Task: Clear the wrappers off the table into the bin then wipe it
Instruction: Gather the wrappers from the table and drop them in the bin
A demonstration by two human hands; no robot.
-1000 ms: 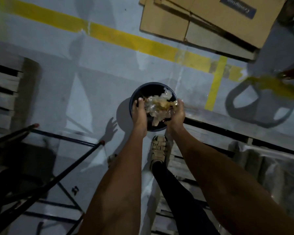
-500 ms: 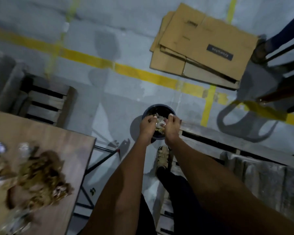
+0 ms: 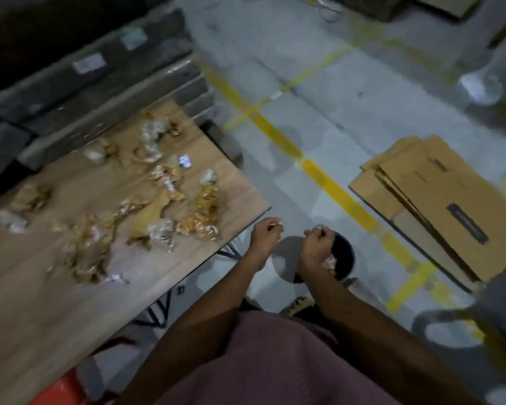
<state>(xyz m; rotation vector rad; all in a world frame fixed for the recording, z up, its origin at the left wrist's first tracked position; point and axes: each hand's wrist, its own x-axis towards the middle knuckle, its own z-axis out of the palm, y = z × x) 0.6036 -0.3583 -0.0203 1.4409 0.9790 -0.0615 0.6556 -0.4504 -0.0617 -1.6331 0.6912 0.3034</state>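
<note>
Both my left hand (image 3: 265,233) and right hand (image 3: 316,239) hang loosely curled, fingers holding nothing, over the bin (image 3: 343,260); wrappers (image 3: 158,206) litter the worktop (image 3: 41,302).

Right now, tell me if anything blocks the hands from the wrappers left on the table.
Nothing visible does. The left hand hangs just off the table edge, the right hand over the bin; the wrappers lie uncovered.
</note>
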